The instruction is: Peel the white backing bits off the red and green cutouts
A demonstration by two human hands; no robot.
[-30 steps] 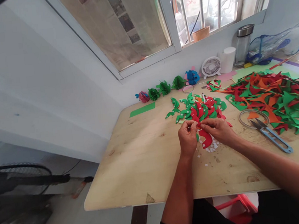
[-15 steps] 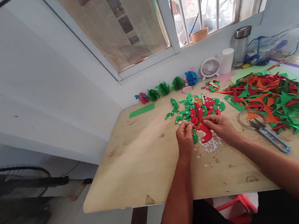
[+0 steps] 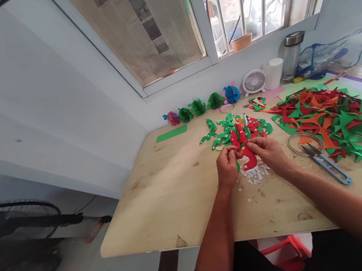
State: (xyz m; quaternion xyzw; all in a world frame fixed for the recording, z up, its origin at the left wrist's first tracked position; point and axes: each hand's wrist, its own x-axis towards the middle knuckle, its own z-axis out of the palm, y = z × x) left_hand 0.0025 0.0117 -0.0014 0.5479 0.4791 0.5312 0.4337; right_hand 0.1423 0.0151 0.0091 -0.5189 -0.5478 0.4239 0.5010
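My left hand (image 3: 227,166) is closed in a pinch just left of a red curved paper piece (image 3: 251,161) with a small white square on it. What its fingertips hold is too small to make out. My right hand (image 3: 271,155) also pinches, its thumb and forefinger at the upper end of that red piece; whatever is between them is hidden. Small white squares (image 3: 255,176) lie scattered below the fingers. Beyond the hands, a heap of green and red paper cutouts (image 3: 228,124) bears similar white squares.
To the right lie blue-handled thread snips (image 3: 328,163), a metal ring (image 3: 293,145) and a large pile of paper scraps (image 3: 330,115). Folded paper figures (image 3: 197,107), a small white fan (image 3: 254,82) and a glass bottle (image 3: 291,61) stand along the wall. A green strip (image 3: 171,133) lies at the back left.
My left hand has shifted slightly right, toward my right hand. The right hand has moved a little, staying pinched. The other things on the table look unmoved.
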